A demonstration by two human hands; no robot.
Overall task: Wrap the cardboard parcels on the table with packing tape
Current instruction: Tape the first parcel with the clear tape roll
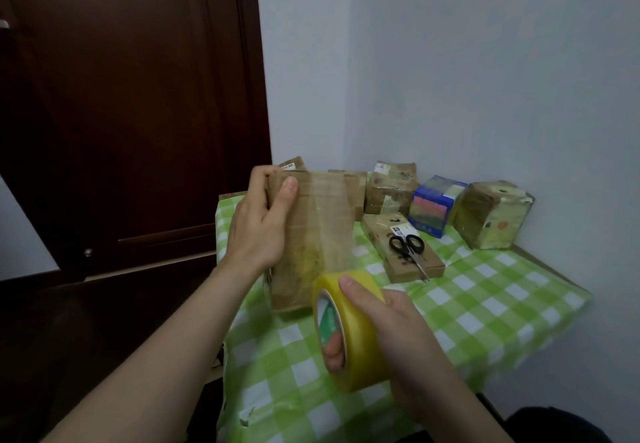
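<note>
Tape (332, 228) is running from the yellow roll (360, 345) up the front of the brown parcel (294, 269), which looks to be standing on end on the tabletop (485, 304). The left hand (258, 224) is holding the top of the parcel, its grip curled round the top corner with the thumb pressing on the front. The right hand (398, 335) is gripping the roll just below the parcel, with the thumb on top and fingers poking through the hole.

I think the person is pulling the strip down, ready to go under the bottom. To do it well, they should be keeping the tape tight and straight, holding the parcel steady, and rubbing out any bumps. Slack tape could be folding and sticking to itself. The scissors (408, 248) are lying behind and to the right of the parcel, handy for cutting.
</note>
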